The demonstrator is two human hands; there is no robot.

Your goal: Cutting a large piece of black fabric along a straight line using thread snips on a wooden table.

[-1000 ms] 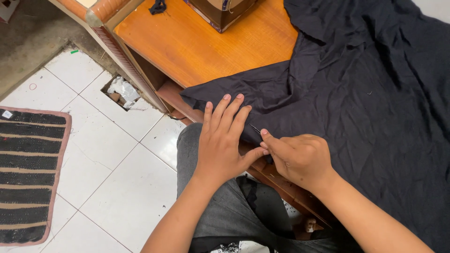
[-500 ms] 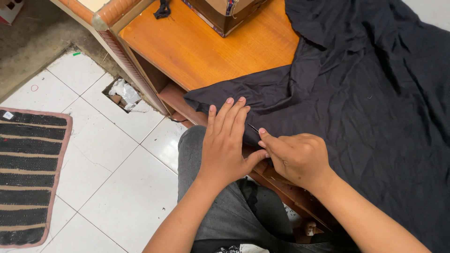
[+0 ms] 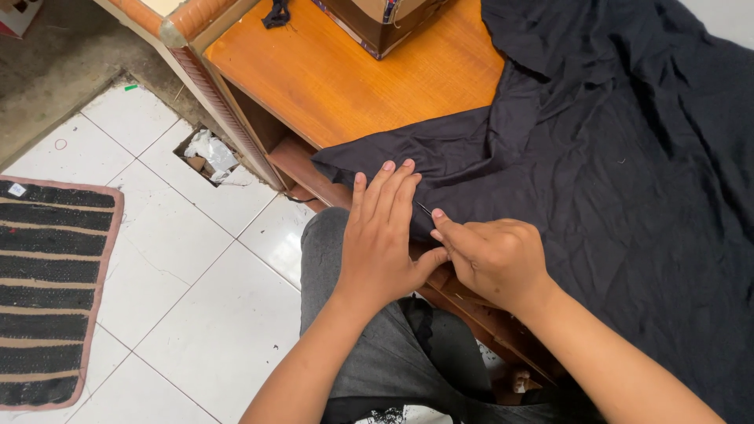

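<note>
Now the left hand (image 3: 381, 239) lies flat, fingers together, on black cloth (image 3: 597, 157) at centre frame; the right hand (image 3: 491, 255) pinches a thin needle (image 3: 425, 210). Brown box (image 3: 381, 22) upper centre, striped mat (image 3: 51, 290) lower left.

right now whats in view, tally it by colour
black: 3 - cloth under the left hand, thin needle-like tool pinched in the right hand, small scrap on the table
orange-brown: 1 - wooden table
brown: 1 - cardboard box
striped black and tan: 1 - floor mat
total: 6
</note>
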